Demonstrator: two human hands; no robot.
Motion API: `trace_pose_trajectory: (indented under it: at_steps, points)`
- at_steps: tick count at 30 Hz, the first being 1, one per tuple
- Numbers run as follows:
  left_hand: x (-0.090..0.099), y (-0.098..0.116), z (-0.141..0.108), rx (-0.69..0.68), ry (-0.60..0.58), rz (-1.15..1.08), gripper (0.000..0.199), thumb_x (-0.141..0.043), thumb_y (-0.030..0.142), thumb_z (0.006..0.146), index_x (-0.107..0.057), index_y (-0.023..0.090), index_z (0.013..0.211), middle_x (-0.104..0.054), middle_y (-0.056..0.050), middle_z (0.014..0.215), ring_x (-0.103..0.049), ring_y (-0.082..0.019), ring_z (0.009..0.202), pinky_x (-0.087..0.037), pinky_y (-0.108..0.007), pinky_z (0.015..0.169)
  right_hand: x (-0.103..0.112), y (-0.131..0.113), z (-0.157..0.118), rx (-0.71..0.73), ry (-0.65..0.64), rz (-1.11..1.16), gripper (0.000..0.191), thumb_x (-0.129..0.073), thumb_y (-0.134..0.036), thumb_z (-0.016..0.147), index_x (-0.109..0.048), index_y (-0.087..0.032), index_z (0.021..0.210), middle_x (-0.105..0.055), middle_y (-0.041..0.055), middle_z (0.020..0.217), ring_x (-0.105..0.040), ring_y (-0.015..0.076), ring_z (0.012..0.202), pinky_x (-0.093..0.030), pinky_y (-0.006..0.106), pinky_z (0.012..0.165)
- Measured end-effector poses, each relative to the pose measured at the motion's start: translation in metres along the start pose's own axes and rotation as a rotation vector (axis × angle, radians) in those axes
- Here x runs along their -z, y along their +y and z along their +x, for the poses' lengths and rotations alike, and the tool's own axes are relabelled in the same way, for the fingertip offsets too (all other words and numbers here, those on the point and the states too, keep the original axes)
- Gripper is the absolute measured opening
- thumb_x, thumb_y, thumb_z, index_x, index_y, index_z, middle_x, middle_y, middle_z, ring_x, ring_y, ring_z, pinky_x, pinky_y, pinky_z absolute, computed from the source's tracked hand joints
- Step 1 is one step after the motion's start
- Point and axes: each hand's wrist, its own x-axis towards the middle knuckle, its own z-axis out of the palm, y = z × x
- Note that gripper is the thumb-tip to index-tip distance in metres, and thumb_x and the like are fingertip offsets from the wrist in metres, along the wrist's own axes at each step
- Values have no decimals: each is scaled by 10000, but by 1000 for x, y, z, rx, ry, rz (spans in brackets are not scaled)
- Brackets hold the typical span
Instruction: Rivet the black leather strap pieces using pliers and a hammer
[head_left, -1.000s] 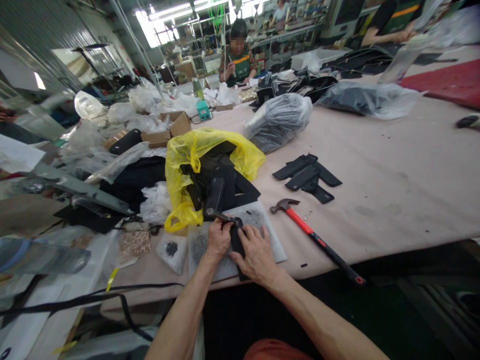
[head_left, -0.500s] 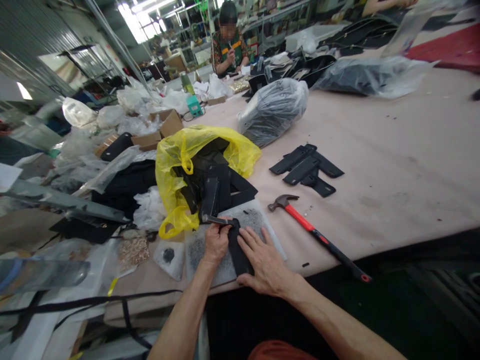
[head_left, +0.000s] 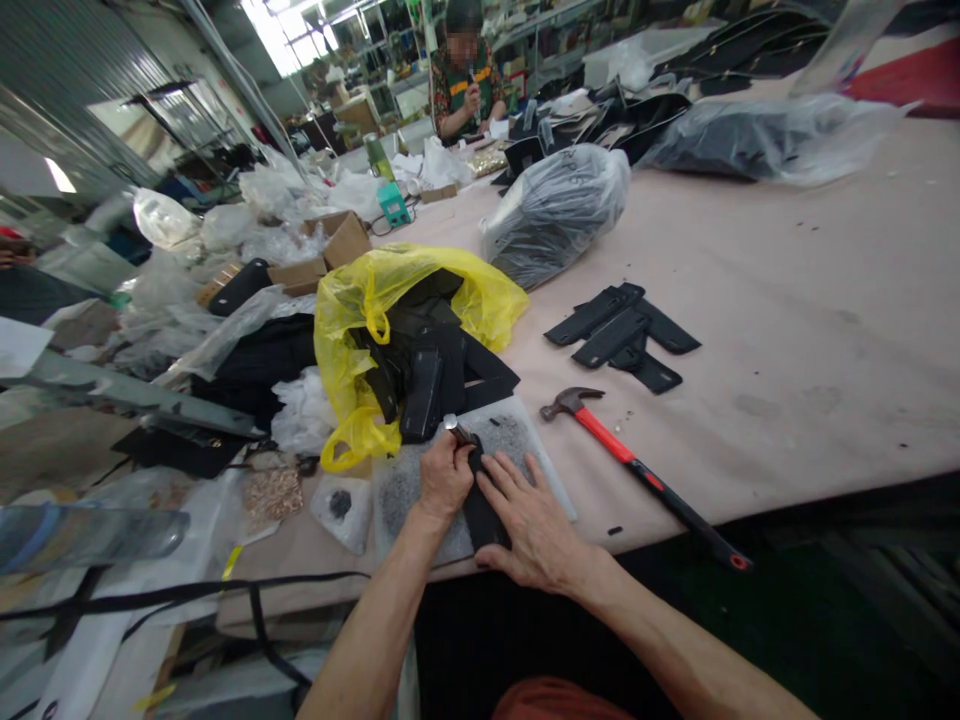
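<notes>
My left hand [head_left: 444,482] is closed around a metal punch [head_left: 460,432]. The punch's shiny round end points up toward me, and its lower end is at the top of a flat black strip [head_left: 486,518]. Across that strip lies my right hand [head_left: 536,525], fingers stretched out, pressing it flat. Under the strip is a grey-speckled pale board [head_left: 409,505] at the table edge. A claw hammer [head_left: 611,440] with a red and black handle rests to the right of the board.
Behind the board, a yellow plastic bag [head_left: 345,300] spills black pieces [head_left: 442,365]. Several black strips [head_left: 622,330] lie in a pile at right. A clear bag of dark goods [head_left: 559,215] stands farther back. Across the table sits a person [head_left: 469,85].
The punch has swung from lying almost level, pointing left, to a steeper stance with its end up. My left hand has turned with it. My right hand stays on the strip.
</notes>
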Motion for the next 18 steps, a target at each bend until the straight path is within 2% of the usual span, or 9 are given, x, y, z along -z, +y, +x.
trace_pose_trajectory:
  at_steps: [2, 4, 7, 9, 12, 15, 16, 18]
  points:
    - [0, -2, 0, 5, -5, 2, 176, -507, 208, 886, -650, 202, 989, -724, -92, 949, -695, -259, 940, -539, -385, 877, 8, 5, -2, -4, 31, 11, 735, -619, -513, 837, -449, -143, 1448, -410, 170, 1520, -294, 337, 1437, -141, 585, 1179]
    - [0, -2, 0, 12, -11, -10, 194, -508, 197, 881, -644, 208, 1019, -723, -86, 975, -690, -258, 967, -536, -383, 889, 19, 18, -7, -59, 126, -26, 591, -593, -427, 871, -505, -161, 1392, -469, 156, 1471, -368, 323, 1386, -236, 551, 1152]
    - [1, -2, 1, 10, -13, -14, 209, -518, 179, 867, -641, 218, 1031, -718, -82, 993, -684, -256, 975, -533, -378, 895, 40, 52, -23, -275, 279, -188, 496, -565, -361, 891, -531, -141, 1334, -509, 179, 1400, -462, 343, 1267, -371, 511, 1043]
    - [1, -1, 1, 2, -5, -17, 201, -521, 169, 858, -641, 217, 1011, -713, -81, 971, -682, -254, 951, -533, -379, 889, 51, 79, -37, -438, 258, -316, 474, -566, -350, 885, -540, -114, 1296, -550, 205, 1304, -522, 353, 1147, -431, 482, 934]
    - [0, 1, 1, 10, -2, -32, 176, -527, 155, 844, -637, 213, 968, -702, -75, 936, -676, -247, 929, -529, -375, 893, 61, 107, -54, -573, 107, -392, 323, -551, -333, 886, -594, -117, 1123, -608, 184, 1072, -572, 319, 978, -453, 419, 799]
    - [0, 2, 1, 22, -4, -40, 163, -528, 148, 840, -631, 210, 950, -696, -73, 929, -668, -243, 926, -523, -362, 884, 67, 113, -57, -713, 32, -214, 143, -533, -308, 882, -564, -173, 914, -598, 101, 865, -581, 245, 799, -436, 355, 690]
    - [0, 3, 0, 19, -3, -41, 166, -526, 144, 841, -629, 210, 953, -695, -72, 932, -666, -241, 925, -522, -357, 876, 68, 111, -55, -785, 31, -77, 113, -545, -300, 866, -535, -188, 868, -583, 69, 798, -570, 217, 729, -428, 334, 651]
    - [0, 3, 0, 8, 0, -42, 167, -525, 138, 845, -625, 211, 957, -692, -70, 931, -663, -238, 919, -520, -345, 856, 69, 100, -50, -938, 31, 349, 122, -570, -282, 829, -475, -208, 813, -541, 11, 693, -530, 167, 607, -418, 297, 575]
